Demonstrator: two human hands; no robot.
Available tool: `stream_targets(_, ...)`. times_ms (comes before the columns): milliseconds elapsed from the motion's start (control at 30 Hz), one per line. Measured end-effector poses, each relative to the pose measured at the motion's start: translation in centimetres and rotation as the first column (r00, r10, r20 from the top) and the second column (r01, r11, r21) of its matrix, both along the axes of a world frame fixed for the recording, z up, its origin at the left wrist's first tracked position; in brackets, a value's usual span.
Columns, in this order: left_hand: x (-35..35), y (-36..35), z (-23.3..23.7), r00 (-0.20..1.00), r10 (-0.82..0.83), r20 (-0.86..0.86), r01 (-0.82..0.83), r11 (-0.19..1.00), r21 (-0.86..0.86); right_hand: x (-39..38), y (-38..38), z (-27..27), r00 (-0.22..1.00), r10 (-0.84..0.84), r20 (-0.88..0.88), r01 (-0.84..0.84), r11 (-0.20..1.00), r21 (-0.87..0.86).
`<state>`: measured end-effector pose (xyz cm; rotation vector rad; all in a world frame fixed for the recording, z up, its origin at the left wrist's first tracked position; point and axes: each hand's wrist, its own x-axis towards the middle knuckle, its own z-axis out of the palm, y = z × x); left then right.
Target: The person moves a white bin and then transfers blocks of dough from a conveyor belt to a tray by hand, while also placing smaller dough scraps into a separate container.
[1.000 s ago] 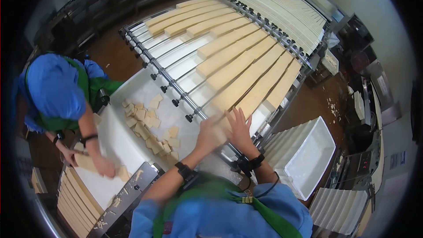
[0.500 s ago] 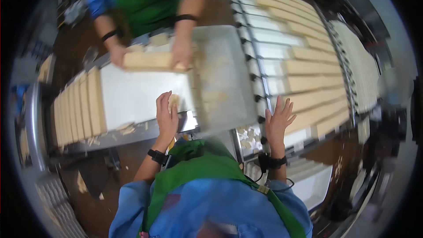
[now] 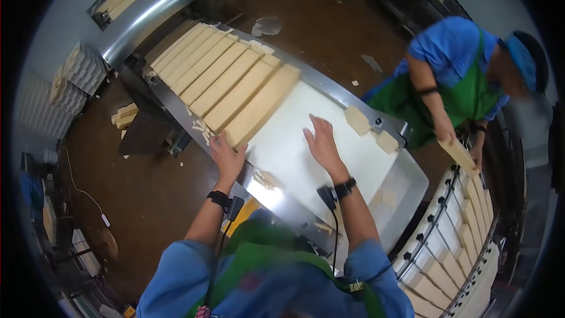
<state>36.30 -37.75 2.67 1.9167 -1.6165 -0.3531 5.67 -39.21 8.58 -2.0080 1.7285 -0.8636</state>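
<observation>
Several long pale blocks (image 3: 235,79) lie side by side on a white belt (image 3: 321,141). My left hand (image 3: 228,154) is at the near end of the closest block (image 3: 265,105), its fingers apart and touching or almost touching the block's end. Above the bare belt, to the right of that block, my right hand (image 3: 322,144) is open with fingers spread and nothing in it. Small pale scraps (image 3: 203,129) lie along the belt's near edge beside my left hand.
A co-worker (image 3: 450,76) at the right holds a pale block (image 3: 459,154) over a rack (image 3: 435,229) of long pieces. A grey bin (image 3: 406,191) stands at the belt's end. A curved metal cover (image 3: 156,15) spans the far end.
The view has swung left toward the row of blocks. My left hand has gone to the closest block, its pale scrap no longer visible; my right hand is now over the belt. The co-worker's block is now at the rack.
</observation>
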Motion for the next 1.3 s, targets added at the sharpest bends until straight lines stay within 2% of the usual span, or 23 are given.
stream_targets(133, 0.2, -3.0, -0.5, 0.998, -0.067, -0.014, 0.067, 0.997, -0.025, 2.8, -13.5, -4.0, 0.996, 0.009, -0.089, -0.018, 0.995, -0.098)
stream_targets(167, 0.0, -3.3, -0.1, 0.997, -0.072, -0.038, 0.073, 0.997, 0.034, 3.4, -16.1, -4.7, 0.991, -0.01, -0.136, -0.009, 0.991, -0.134)
stream_targets(233, -0.1, -3.7, -0.1, 0.995, -0.069, -0.067, 0.075, 0.993, 0.096, 4.5, -19.6, -4.3, 0.985, -0.055, -0.164, 0.047, 0.997, -0.054)
stream_targets(300, -0.4, -3.9, 0.3, 0.996, -0.046, -0.071, 0.055, 0.99, 0.132, 5.4, -22.1, -4.7, 0.976, -0.096, -0.195, 0.103, 0.994, 0.026)
stream_targets(367, -1.0, -3.9, 0.5, 0.999, -0.024, -0.042, 0.031, 0.983, 0.179, 5.8, -23.7, -5.6, 0.937, -0.08, -0.339, 0.138, 0.979, 0.151)
stream_targets(500, -1.8, -4.4, 1.1, 1.0, 0.01, 0.006, -0.011, 0.972, 0.234, 6.1, -25.3, -8.3, 0.959, -0.08, -0.273, 0.147, 0.961, 0.233)
stream_targets(533, -2.0, -4.7, 1.3, 1.0, 0.022, 0.016, -0.025, 0.959, 0.283, 5.8, -25.0, -9.1, 0.967, -0.085, -0.242, 0.126, 0.979, 0.16)
stream_targets(600, -2.3, -5.0, 1.1, 1.0, 0.011, 0.022, -0.018, 0.944, 0.33, 4.4, -23.6, -9.7, 0.97, -0.108, -0.216, 0.128, 0.988, 0.083)
stream_targets(667, -2.3, -5.0, 0.9, 0.999, -0.039, 0.034, 0.03, 0.972, 0.233, 1.8, -20.6, -9.5, 0.974, -0.141, -0.177, 0.137, 0.99, -0.038)
stream_targets(733, -2.9, -5.1, 2.3, 0.986, -0.165, 0.011, 0.156, 0.953, 0.259, -1.2, -15.9, -10.2, 0.918, -0.373, -0.135, 0.339, 0.914, -0.223)
stream_targets(800, -3.9, -4.6, 3.0, 0.954, -0.3, -0.013, 0.291, 0.913, 0.286, -4.4, -9.4, -7.5, 0.862, -0.481, -0.161, 0.485, 0.874, -0.016)
stream_targets(900, -6.6, -3.4, 3.5, 0.789, -0.612, -0.059, 0.601, 0.747, 0.283, -7.7, 0.5, -4.6, 0.67, -0.686, -0.283, 0.719, 0.695, 0.017)
stream_targets(967, -7.7, -3.1, 4.2, 0.676, -0.734, -0.065, 0.719, 0.636, 0.28, -8.9, 6.1, -1.8, 0.533, -0.76, -0.373, 0.846, 0.488, 0.214)
stream_targets(1000, -8.2, -2.8, 4.5, 0.576, -0.815, -0.068, 0.795, 0.538, 0.28, -9.7, 8.3, -4.7, 0.502, -0.776, -0.382, 0.841, 0.541, 0.005)
stream_targets(1033, -8.5, -2.7, 4.5, 0.552, -0.833, -0.046, 0.788, 0.502, 0.356, -10.0, 10.8, -8.0, 0.458, -0.794, -0.401, 0.801, 0.564, -0.201)
stream_targets(1067, -8.9, -2.6, 3.7, 0.571, -0.818, -0.066, 0.766, 0.503, 0.399, -9.4, 11.8, -6.8, 0.567, -0.795, -0.215, 0.788, 0.6, -0.137)
stream_targets(1100, -9.2, -2.4, 2.3, 0.545, -0.838, 0.021, 0.781, 0.516, 0.351, -8.5, 11.9, -5.7, 0.555, -0.813, -0.179, 0.831, 0.55, 0.081)
stream_targets(1133, -9.3, -2.2, 0.7, 0.543, -0.839, 0.04, 0.799, 0.531, 0.283, -8.4, 12.4, -8.4, 0.53, -0.776, -0.342, 0.839, 0.54, 0.075)
stream_targets(1167, -10.2, -1.5, 0.7, 0.54, -0.841, 0.037, 0.82, 0.536, 0.199, -7.9, 13.1, -9.4, 0.408, -0.833, -0.374, 0.817, 0.516, -0.259)
stream_targets(1200, -10.7, -1.2, 0.3, 0.513, -0.858, 0.03, 0.85, 0.512, 0.12, -7.7, 13.6, -9.4, 0.4, -0.854, -0.332, 0.808, 0.5, -0.311)
stream_targets(1233, -11.4, -0.8, 1.6, 0.517, -0.856, -0.009, 0.839, 0.504, 0.205, -7.1, 14.3, -6.9, 0.392, -0.872, -0.293, 0.888, 0.442, -0.128)
stream_targets(1267, -12.3, 0.7, 2.6, 0.441, -0.897, -0.013, 0.881, 0.43, 0.199, -6.6, 15.5, -3.6, 0.381, -0.894, -0.236, 0.924, 0.378, 0.062)
stream_targets(1300, -13.1, 2.3, 3.6, 0.481, -0.877, -0.009, 0.86, 0.47, 0.198, -7.1, 18.1, -2.0, 0.314, -0.92, -0.235, 0.949, 0.309, 0.057)
